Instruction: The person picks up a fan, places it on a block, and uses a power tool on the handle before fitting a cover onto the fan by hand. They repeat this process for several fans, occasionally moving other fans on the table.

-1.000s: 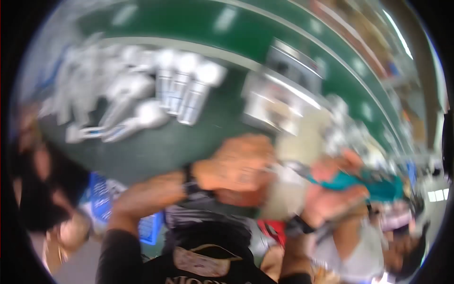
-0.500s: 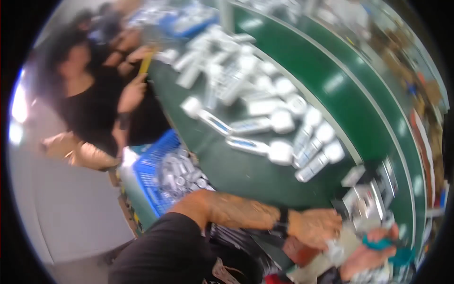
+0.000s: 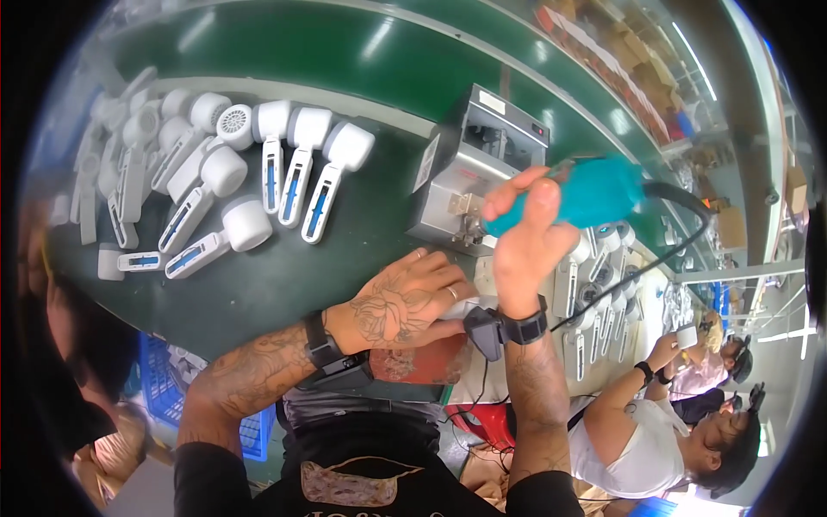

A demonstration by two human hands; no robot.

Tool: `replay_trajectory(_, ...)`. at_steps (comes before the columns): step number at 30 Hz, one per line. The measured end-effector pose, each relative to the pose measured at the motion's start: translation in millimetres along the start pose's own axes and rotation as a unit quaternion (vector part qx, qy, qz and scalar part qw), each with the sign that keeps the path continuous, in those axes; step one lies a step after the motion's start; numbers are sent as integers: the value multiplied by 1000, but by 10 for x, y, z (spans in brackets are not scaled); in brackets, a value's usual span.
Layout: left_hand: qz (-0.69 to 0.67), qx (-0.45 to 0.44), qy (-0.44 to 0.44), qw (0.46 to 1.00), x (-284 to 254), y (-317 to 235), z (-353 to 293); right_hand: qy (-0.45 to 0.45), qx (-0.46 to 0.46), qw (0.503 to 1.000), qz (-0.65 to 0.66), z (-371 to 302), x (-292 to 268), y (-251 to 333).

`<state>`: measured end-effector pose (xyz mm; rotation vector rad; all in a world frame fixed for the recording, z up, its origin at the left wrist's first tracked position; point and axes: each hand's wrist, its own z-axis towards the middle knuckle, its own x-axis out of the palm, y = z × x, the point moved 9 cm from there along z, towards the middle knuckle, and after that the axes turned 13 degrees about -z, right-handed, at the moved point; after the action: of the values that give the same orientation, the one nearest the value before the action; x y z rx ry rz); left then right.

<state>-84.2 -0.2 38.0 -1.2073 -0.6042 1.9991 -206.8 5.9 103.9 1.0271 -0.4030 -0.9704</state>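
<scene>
Holding teal power driver [image 3: 603, 191]: right hand [image 3: 532, 246], grip clamped round it, just before metal machine [image 3: 444, 188]. Left hand [image 3: 405, 297] has grip closed on white piece [image 3: 465, 308], mostly hidden, beside red-brown pad [image 3: 413, 365]. Looks mid-piece; round-headed white units [image 3: 323, 194] lie up-left on tabletop [image 3: 297, 280], finished or not unclear. Black cable [image 3: 650, 267] loops back toward right wrist, could snag.

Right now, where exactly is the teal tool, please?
In the head view, the teal tool is right of centre, gripped in the person's right hand, beside the right edge of the silver machine.
</scene>
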Motion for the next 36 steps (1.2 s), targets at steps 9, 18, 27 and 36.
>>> replay_trajectory(9,11,-17,-7,1000,21,72,-14,25,61,998,22,-250,-182,138)
replay_trajectory(18,-10,-24,-17,1000,-25,41,46,18,50,998,-13,-565,-535,110)
replay_trajectory(27,-22,34,-7,999,85,-76,204,71,67,989,-108,-768,-699,-145)
replay_trajectory(36,56,-26,-6,998,142,-85,97,58,78,995,-35,-684,-536,-18)
